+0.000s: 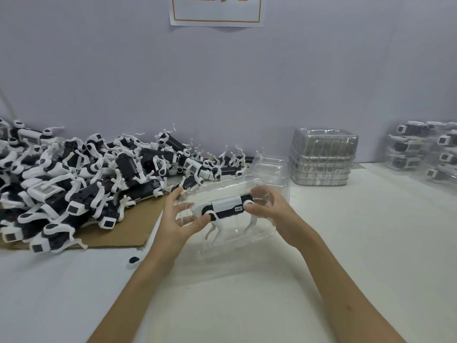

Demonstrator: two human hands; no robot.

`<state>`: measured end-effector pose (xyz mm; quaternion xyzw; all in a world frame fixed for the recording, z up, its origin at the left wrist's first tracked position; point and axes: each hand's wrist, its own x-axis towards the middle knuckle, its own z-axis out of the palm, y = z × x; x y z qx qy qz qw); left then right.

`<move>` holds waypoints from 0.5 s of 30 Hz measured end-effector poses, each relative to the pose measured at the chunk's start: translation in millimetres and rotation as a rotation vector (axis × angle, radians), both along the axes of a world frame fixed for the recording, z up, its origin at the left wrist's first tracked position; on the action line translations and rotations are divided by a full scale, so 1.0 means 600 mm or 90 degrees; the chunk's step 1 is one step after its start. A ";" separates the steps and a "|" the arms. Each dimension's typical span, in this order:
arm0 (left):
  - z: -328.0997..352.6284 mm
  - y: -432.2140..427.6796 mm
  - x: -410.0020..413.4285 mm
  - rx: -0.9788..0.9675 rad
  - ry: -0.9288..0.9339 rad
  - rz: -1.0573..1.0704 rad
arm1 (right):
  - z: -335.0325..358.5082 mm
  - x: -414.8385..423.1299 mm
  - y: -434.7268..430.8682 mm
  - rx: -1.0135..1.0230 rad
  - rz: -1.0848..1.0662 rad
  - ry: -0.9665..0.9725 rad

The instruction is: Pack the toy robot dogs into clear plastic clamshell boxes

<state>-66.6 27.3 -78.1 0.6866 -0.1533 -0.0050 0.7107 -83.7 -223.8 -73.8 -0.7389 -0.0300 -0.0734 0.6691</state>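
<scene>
Centrally, one toy robot dog [226, 206], white with a black body band, lies on its side in the tray of an open clear clamshell box [237, 237] on the white table [358, 256]. Its legs point toward the person, and the box's lid [272, 169] stands up behind it. The left hand [178, 216] holds the dog's left end: its thumb presses on the round black joint and its fingers spread behind, with the index finger reaching up past the tray's edge. The right hand [269, 206] grips the dog's other end, with its fingers curled round it, partly seen through the plastic, and its thumb on the white joint.

To the left, a large pile of loose dogs [86, 174] lies tangled on a sheet of brown cardboard [118, 235], and a small black part [133, 260] sits on the table just off its near edge. Behind the box on the right, a stack of empty clamshells [324, 157] stands against the pale wall. Far right are stacks of packed boxes [425, 149]. A paper sign [215, 11] hangs on the wall above.
</scene>
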 end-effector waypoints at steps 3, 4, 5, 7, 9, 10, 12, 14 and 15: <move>-0.002 -0.002 0.002 -0.010 -0.008 0.035 | 0.004 -0.001 0.003 0.011 -0.010 -0.017; -0.004 -0.003 0.004 -0.010 -0.010 0.043 | 0.005 0.000 0.004 0.013 -0.010 -0.018; -0.005 -0.004 0.005 -0.006 -0.014 0.047 | 0.004 0.000 0.006 0.014 -0.010 -0.024; -0.009 -0.003 0.009 0.007 -0.021 0.046 | 0.003 0.001 0.004 0.008 -0.011 -0.040; -0.011 0.001 0.011 0.030 -0.035 0.043 | 0.003 -0.002 -0.003 -0.009 0.029 -0.049; -0.010 0.003 0.011 0.059 -0.058 0.045 | 0.005 -0.005 -0.006 -0.038 0.058 -0.047; -0.011 0.006 0.010 0.163 -0.152 0.073 | 0.001 -0.008 -0.006 -0.161 0.050 -0.054; -0.017 0.007 0.010 0.293 -0.299 0.139 | -0.008 -0.003 0.002 -0.324 -0.057 -0.135; -0.019 0.007 0.011 0.338 -0.362 0.175 | -0.012 -0.001 0.010 -0.372 -0.102 -0.190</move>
